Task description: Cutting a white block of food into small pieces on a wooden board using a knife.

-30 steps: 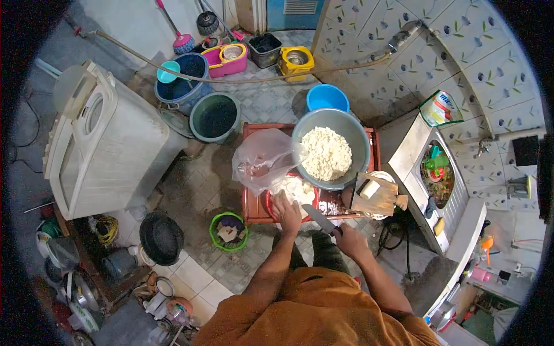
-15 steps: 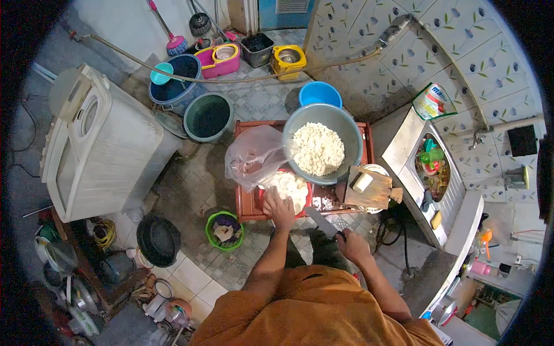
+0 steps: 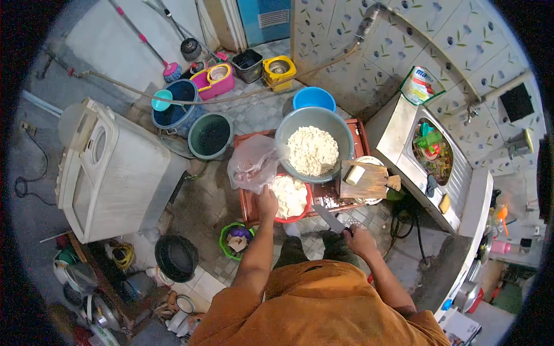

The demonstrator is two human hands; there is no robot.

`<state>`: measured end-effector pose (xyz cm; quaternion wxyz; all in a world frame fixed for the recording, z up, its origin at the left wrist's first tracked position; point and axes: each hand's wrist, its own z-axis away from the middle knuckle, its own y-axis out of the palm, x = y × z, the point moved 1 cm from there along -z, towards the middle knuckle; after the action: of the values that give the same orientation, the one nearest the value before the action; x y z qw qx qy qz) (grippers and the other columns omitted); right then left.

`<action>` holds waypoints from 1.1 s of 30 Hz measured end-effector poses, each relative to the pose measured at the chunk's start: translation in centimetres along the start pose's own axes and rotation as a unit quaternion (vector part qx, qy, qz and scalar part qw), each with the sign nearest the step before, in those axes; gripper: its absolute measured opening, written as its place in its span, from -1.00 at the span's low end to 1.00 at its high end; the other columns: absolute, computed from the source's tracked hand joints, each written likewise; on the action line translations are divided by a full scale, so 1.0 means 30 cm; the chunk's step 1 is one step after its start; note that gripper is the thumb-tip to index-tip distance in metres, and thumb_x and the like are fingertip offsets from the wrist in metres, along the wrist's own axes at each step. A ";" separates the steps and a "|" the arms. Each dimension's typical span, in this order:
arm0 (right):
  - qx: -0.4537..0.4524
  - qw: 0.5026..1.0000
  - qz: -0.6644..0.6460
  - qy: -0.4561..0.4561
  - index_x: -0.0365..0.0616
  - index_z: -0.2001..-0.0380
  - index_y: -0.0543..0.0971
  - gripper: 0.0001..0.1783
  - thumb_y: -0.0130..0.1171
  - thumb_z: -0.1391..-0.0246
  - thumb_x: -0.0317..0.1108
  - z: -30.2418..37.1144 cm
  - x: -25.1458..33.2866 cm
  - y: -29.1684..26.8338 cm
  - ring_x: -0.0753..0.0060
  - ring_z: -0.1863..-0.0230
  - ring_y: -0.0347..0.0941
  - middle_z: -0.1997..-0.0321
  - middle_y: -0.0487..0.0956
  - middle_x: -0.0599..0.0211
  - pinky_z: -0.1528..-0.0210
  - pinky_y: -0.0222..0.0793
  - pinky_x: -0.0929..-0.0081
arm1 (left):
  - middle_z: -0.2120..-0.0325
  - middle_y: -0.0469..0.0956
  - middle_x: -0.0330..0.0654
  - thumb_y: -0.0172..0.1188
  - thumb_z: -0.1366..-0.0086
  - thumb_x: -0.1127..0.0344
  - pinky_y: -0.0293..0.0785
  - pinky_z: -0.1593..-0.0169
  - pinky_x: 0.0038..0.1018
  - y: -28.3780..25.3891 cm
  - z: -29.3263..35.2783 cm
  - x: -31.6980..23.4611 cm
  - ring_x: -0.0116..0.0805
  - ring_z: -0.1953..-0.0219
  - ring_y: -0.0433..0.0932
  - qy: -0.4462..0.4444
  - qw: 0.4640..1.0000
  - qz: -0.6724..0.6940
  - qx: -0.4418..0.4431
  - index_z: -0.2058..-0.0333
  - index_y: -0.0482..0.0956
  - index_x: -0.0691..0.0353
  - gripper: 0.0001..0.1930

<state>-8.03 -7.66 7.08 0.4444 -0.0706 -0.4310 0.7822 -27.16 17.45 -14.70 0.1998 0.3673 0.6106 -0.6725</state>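
Two hands are busy in the head view, the only view there is. The left hand (image 3: 268, 203) rests on the edge of a red bowl (image 3: 304, 211) full of white pieces (image 3: 289, 195), with its fingers bent down onto the rim and the food. The right hand (image 3: 360, 241) is closed tight around the handle of a knife (image 3: 329, 219), and the blade points up toward eleven o'clock, at the red bowl.

The red bowl sits on a low red bench (image 3: 249, 207). At twelve o'clock from it stands a big grey bowl (image 3: 314, 151) heaped with small white bits. At ten o'clock a plastic bag (image 3: 254, 164) leans on both bowls. At three o'clock lies a wooden board (image 3: 365, 180).

I think this is the cutting step: white pieces get chopped small. The next move calls for a steady left hand, with fingers kept away from the blade.
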 end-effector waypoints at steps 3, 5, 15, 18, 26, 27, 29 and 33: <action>0.012 0.999 -0.029 0.036 -0.12 0.20 0.50 -0.61 -0.04 -0.17 -0.02 0.015 -0.049 0.027 -0.17 0.19 0.49 0.28 0.57 -0.08 0.16 0.38 -0.03 | 0.20 0.46 0.24 0.01 -0.20 0.35 0.27 -0.03 -0.07 0.019 0.020 -0.077 0.14 0.06 0.40 -0.066 0.993 -0.045 0.087 0.15 0.44 0.39 -0.72; 0.011 0.998 -0.032 0.047 -0.11 0.18 0.50 -0.61 -0.04 -0.17 -0.02 0.035 -0.053 0.033 -0.17 0.18 0.49 0.25 0.57 -0.08 0.15 0.38 -0.04 | 0.15 0.43 0.23 0.02 -0.20 0.35 0.27 -0.04 -0.07 0.020 0.030 -0.098 0.13 0.04 0.37 0.085 0.987 -0.133 0.020 0.07 0.42 0.37 -0.67; 0.001 0.995 -0.073 0.069 -0.12 0.17 0.51 -0.61 -0.03 -0.17 -0.03 0.055 -0.066 0.097 -0.16 0.17 0.49 0.25 0.57 -0.09 0.13 0.38 0.00 | -0.15 0.23 0.21 -0.05 -0.26 0.41 0.11 -0.24 -0.17 0.054 0.064 -0.076 0.10 -0.23 0.15 0.109 0.985 -0.077 0.106 -0.21 0.12 0.35 -0.46; -0.001 0.995 -0.074 0.063 -0.14 0.17 0.51 -0.61 -0.02 -0.17 -0.04 0.066 -0.053 0.090 -0.15 0.18 0.50 0.26 0.57 -0.08 0.14 0.39 0.02 | -0.13 0.27 0.16 -0.04 -0.26 0.35 0.13 -0.23 -0.15 0.039 0.031 -0.080 0.07 -0.20 0.21 0.092 0.984 -0.079 0.132 -0.19 0.17 0.33 -0.48; -0.030 0.995 -0.074 0.063 -0.14 0.20 0.52 -0.59 -0.02 -0.16 -0.01 0.079 -0.097 0.060 -0.17 0.20 0.50 0.29 0.57 -0.10 0.18 0.39 0.02 | -0.09 0.34 0.04 -0.02 -0.25 0.15 0.16 -0.19 -0.08 0.018 0.018 -0.218 0.02 -0.10 0.34 0.030 0.979 -0.159 0.124 -0.12 0.27 0.30 -0.49; -0.031 0.994 -0.072 0.074 -0.14 0.21 0.52 -0.59 -0.02 -0.16 -0.01 0.087 -0.107 0.049 -0.17 0.21 0.50 0.30 0.57 -0.11 0.19 0.39 0.02 | -0.10 0.32 0.04 0.00 -0.24 0.12 0.16 -0.19 -0.08 0.028 0.013 -0.253 0.06 -0.11 0.31 0.021 0.979 -0.163 0.124 -0.11 0.28 0.30 -0.48; -0.031 0.995 -0.070 0.064 -0.15 0.21 0.52 -0.59 -0.02 -0.16 -0.01 0.099 -0.105 0.025 -0.18 0.21 0.50 0.31 0.57 -0.11 0.19 0.39 0.02 | -0.12 0.30 0.05 0.01 -0.24 0.08 0.16 -0.18 -0.07 0.050 -0.001 -0.234 0.10 -0.12 0.29 0.005 0.979 -0.167 0.114 -0.10 0.30 0.30 -0.47; -0.030 0.996 -0.058 0.055 -0.17 0.22 0.51 -0.59 -0.02 -0.16 -0.02 0.100 -0.146 0.031 -0.18 0.23 0.49 0.34 0.57 -0.10 0.21 0.38 0.00 | -0.15 0.23 0.04 0.08 -0.21 0.10 0.10 -0.21 -0.02 0.113 -0.010 -0.193 0.09 -0.19 0.16 0.067 0.981 -0.162 0.084 -0.07 0.31 0.33 -0.46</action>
<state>-7.49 -13.03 7.06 0.5096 -0.1015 -0.4324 0.7369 -20.90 16.11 -12.70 0.0156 0.3234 0.6155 -0.7186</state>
